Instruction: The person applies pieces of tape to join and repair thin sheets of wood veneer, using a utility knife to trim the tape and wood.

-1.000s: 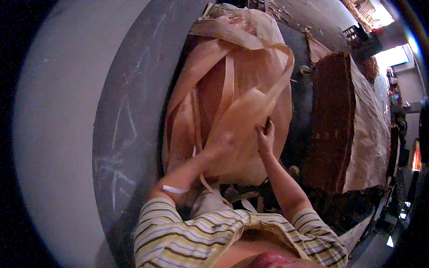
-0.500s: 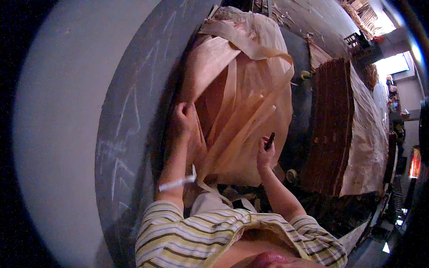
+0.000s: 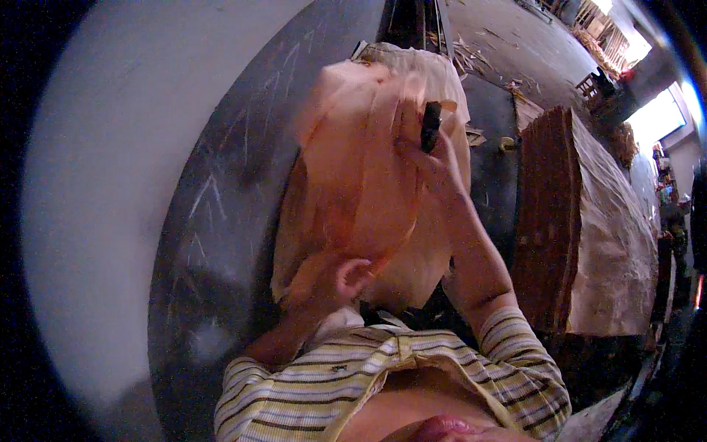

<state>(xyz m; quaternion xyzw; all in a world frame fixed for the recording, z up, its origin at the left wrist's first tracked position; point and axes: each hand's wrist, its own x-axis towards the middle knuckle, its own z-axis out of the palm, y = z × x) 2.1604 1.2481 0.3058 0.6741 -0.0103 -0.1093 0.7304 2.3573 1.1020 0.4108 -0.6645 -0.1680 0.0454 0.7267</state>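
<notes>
A thin, pale orange sheet of wood veneer [image 3: 368,191] is raised and blurred by motion over a veneer stack [image 3: 423,258] in front of me. My left hand [image 3: 340,278] is closed, its fingers curled at the sheet's near edge. Farther forward and to the right, my right hand [image 3: 431,156] grips a short black tool [image 3: 431,127], whose exact kind I cannot make out. That hand also lies against the sheet's right side; whether it pinches the veneer is not clear.
A tall stack of brown-edged veneer [image 3: 549,221] stands at the right. Along the left runs a dark grey surface with chalk-like marks [image 3: 210,199] beside a pale wall [image 3: 96,221]. Veneer scraps litter the floor [image 3: 490,44] at the far right.
My right hand has moved forward and left with the black tool. The left hand has come back toward my body. The loose strips no longer show; a raised sheet covers that area.
</notes>
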